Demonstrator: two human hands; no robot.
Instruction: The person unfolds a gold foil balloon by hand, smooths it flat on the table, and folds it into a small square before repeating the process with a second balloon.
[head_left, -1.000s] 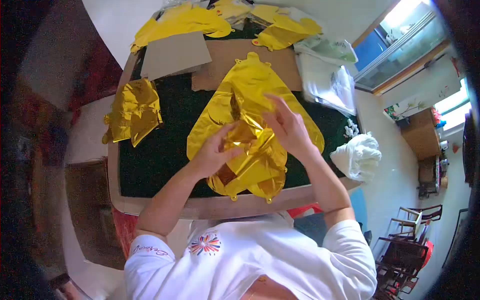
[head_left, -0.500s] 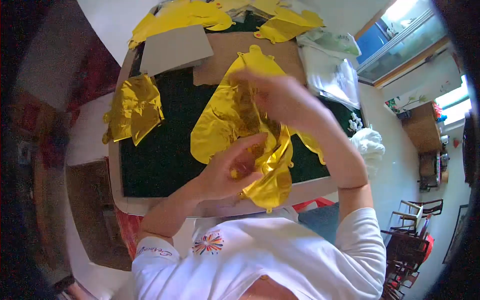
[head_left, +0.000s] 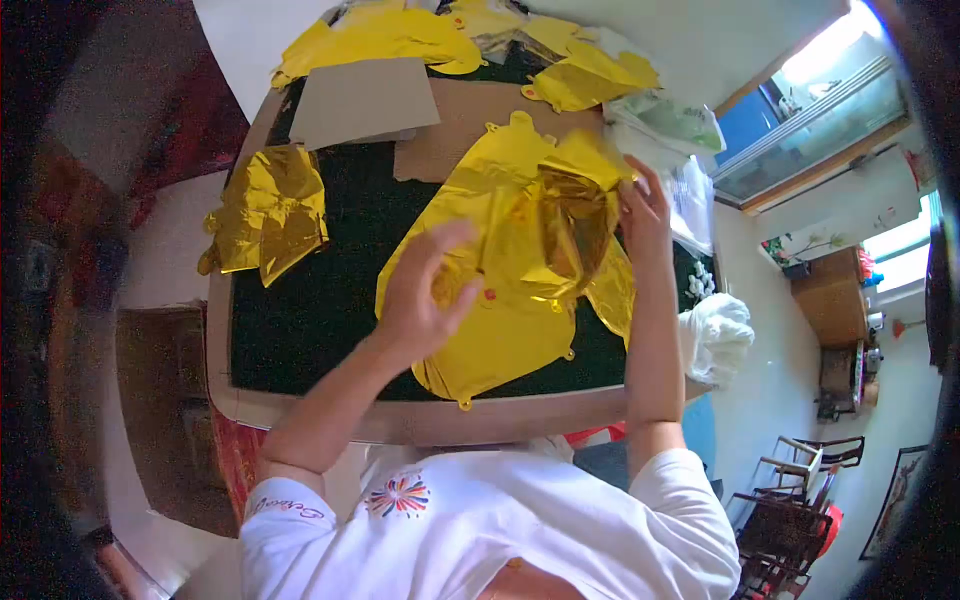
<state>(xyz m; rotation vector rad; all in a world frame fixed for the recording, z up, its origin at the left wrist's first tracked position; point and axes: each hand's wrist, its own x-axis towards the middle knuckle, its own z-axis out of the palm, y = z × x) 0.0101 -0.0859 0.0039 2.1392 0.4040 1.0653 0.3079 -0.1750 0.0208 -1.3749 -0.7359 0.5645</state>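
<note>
A flat gold foil balloon (head_left: 500, 345) lies on the dark green table top before me, with small tabs along its edge. My right hand (head_left: 645, 205) pinches the edge of a folded gold foil sheet (head_left: 580, 220), which is raised and bent over the balloon. Over the balloon's left side is my left hand (head_left: 420, 300), thumb and fingers spread, slightly blurred, gripping nothing. A small red dot shows on the foil right of my left fingers.
A crumpled gold foil piece (head_left: 268, 210) lies at the left. Behind are a grey board (head_left: 365, 100), brown cardboard (head_left: 490, 105) and more yellow foil balloons (head_left: 380, 40). Clear plastic bags (head_left: 690, 200) and a white bundle (head_left: 718, 340) sit along the right edge.
My right hand has moved right and now holds up a foil edge. My left hand has risen and opened. The foil near me now lies flatter.
</note>
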